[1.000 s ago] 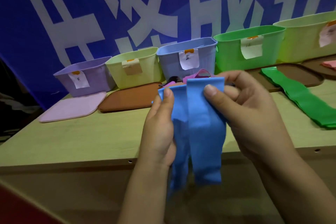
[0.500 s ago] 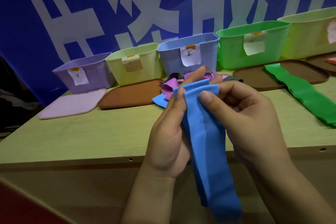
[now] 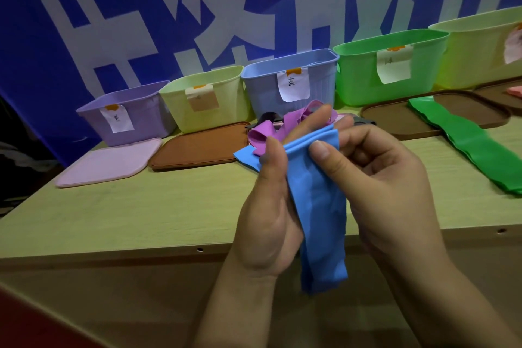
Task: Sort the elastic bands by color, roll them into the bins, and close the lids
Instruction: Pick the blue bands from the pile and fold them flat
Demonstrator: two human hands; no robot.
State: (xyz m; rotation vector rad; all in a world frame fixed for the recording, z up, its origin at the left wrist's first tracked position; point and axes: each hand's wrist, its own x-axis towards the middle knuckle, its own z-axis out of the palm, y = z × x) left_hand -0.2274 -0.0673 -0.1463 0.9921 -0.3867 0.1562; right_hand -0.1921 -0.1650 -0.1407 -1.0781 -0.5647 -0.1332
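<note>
While both hands, left hand and right hand, pinch the blue band unrolled above the table edge, the blue bin stands open, lids off, sorting barely begun.

Rightmost yellow-green bin cut by right edge; purple bin label writing unreadable; left fingers blurred.

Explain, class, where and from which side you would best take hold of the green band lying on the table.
Probably at the near end of the green band, coming from above with the right hand. The band lies flat and long, its far end resting on a brown lid; the near end lies on bare table, so fingers can pinch its edge there.
</note>
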